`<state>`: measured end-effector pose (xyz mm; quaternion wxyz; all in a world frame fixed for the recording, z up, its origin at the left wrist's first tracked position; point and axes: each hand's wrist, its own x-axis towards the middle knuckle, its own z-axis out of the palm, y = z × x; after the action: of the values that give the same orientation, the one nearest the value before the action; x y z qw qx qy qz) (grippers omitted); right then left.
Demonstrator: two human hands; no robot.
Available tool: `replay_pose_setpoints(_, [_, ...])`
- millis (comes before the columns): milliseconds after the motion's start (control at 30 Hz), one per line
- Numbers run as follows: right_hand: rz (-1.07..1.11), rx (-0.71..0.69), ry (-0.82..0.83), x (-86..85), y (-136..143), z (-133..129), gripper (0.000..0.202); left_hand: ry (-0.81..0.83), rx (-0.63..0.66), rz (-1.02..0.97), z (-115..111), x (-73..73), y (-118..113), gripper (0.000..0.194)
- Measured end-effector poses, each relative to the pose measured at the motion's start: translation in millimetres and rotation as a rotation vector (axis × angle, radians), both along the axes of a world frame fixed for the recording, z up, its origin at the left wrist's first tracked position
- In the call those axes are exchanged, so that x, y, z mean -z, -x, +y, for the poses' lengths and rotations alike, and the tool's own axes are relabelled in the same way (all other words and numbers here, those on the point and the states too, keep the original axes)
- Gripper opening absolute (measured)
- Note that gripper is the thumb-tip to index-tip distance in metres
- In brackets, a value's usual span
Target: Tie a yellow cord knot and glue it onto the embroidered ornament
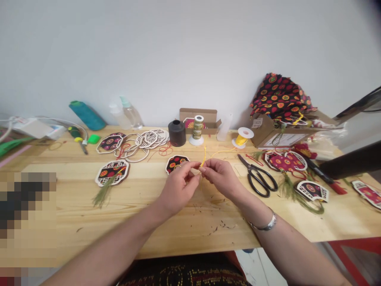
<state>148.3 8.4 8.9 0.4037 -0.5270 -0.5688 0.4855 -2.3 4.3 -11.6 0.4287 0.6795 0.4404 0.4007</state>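
The fingertips (199,170) of both hands meet at the centre of the frame, pinched narrow on a thin yellow cord (203,161) that rises between them and trails toward the upper right. The left hand (178,186) and the right hand (222,176), a silver bangle (266,225) on its wrist, hover just above the pale wooden tabletop (178,230). Just beyond the left fingers lies a small black floral fabric ornament in a wooden frame (175,163). To the right rest black-handled scissors (258,176). Farther back, the cord leads to a white spool of yellow cord (242,138), with a black thread cone (176,133) and a green-gold ribbon spool (197,129) to its left.
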Motion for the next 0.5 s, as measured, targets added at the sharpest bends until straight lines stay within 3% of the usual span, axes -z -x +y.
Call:
replay_pose_setpoints(300, [-0.012,-0.009,0.011,-0.2,-1.0,2.5,0.02,0.214,0.005,-0.022,6.0,-21.0,1.0,0.013])
replay_pose_setpoints(500, [0.047,-0.037,0.051,-1.1,-2.5,1.9,0.022,0.435,0.003,-0.154,9.3,-17.2,4.1,0.015])
